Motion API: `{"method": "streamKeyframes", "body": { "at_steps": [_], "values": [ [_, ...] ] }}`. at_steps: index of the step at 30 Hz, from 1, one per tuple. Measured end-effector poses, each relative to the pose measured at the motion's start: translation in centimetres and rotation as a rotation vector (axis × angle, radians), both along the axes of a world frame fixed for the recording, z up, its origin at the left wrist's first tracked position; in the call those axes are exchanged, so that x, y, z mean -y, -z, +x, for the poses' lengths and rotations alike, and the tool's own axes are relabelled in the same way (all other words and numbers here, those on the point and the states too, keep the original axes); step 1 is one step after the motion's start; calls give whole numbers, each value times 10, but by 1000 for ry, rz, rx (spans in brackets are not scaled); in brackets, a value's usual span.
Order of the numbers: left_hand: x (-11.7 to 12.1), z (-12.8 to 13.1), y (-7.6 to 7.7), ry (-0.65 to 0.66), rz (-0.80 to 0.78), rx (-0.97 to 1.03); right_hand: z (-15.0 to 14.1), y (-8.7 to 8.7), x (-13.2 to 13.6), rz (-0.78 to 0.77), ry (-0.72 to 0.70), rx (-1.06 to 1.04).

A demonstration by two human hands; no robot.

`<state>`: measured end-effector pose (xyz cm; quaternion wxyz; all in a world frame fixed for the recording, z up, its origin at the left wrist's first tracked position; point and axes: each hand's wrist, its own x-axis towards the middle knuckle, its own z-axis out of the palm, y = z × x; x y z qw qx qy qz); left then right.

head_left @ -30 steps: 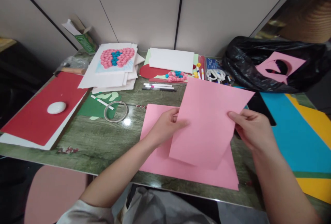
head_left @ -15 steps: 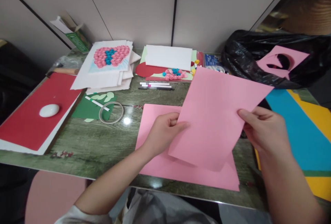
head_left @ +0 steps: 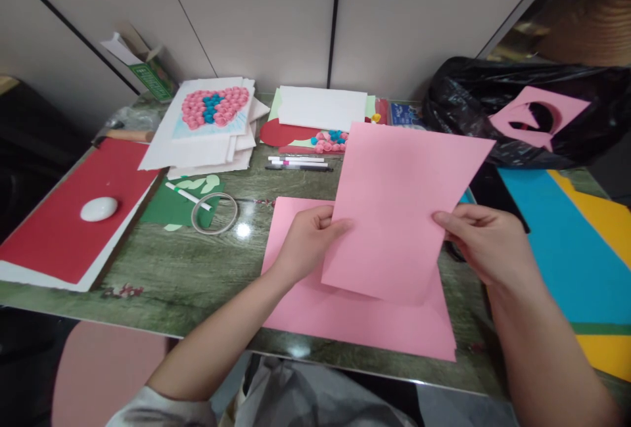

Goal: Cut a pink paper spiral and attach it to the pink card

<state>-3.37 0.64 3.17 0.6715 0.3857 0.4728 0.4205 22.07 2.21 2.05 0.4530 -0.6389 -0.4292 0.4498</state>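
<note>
A sheet of pink paper (head_left: 394, 210) is held up between my two hands, tilted above the table. My left hand (head_left: 313, 236) pinches its left edge, thumb in front and fingers behind. On the opposite edge, my right hand (head_left: 486, 240) grips the sheet the same way. Beneath it lie larger pink sheets (head_left: 296, 309), stacked slightly out of line near the table's front edge and partly covered by the held sheet. A dark object behind my right hand is mostly hidden.
Left: red paper (head_left: 49, 236) with a white oval object (head_left: 98, 209), tape roll (head_left: 214, 213), green paper (head_left: 162, 207). Back: pens (head_left: 298, 163), white papers with a pink-blue rosette picture (head_left: 214, 108). Right: black plastic bag (head_left: 458, 105) with a cut pink scrap (head_left: 513, 115), blue paper (head_left: 576, 249), yellow paper (head_left: 606, 217).
The held pink sheet has shifted left and turned more upright. My right hand has moved left with it, while my left hand stays on nearly the same spot.
</note>
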Motion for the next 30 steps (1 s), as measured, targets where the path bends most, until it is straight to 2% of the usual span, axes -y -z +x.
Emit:
{"method": "streamKeyframes", "body": {
  "at_steps": [2,6,13,19,24,30],
  "values": [
    [0,0,3,-7,4,4,-3,0,0,3,22,-28],
    [-3,-2,7,-51,12,16,-10,-5,3,-84,-69,-208],
    [-4,-2,9,-55,15,13,-10,-1,3,-40,4,-55],
    [-4,-1,10,-91,47,64,-12,-4,3,-104,-163,-171],
    [-3,0,10,-85,49,83,-10,1,3,-57,-89,-107],
    [-5,-2,11,-121,52,99,-13,0,3,-107,-164,-159]
  ]
}}
